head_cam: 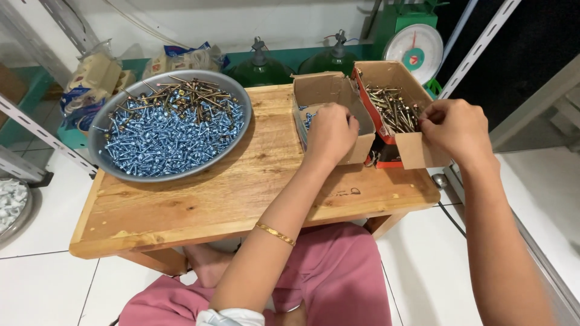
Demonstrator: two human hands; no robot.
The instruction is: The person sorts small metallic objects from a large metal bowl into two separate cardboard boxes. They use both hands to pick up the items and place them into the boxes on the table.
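Observation:
My left hand (pixel 330 134) reaches into an open cardboard box (pixel 326 90) that holds blue screws; its fingers are curled down inside and what they hold is hidden. My right hand (pixel 454 128) is at the near edge of a second cardboard box (pixel 393 75) with a red side, full of brass-coloured screws (pixel 394 110); its fingertips are pinched together at the box's rim. A gold bracelet (pixel 275 233) sits on my left forearm. Both boxes stand on the right part of a small wooden table (pixel 241 193).
A round grey metal tray (pixel 99 136) on the table's left holds a heap of blue screws (pixel 172 136) with brass screws along its far side. Behind stand two green jugs (pixel 260 69), a green dial scale (pixel 415 48) and bagged goods (pixel 90 78). White tiled floor surrounds the table.

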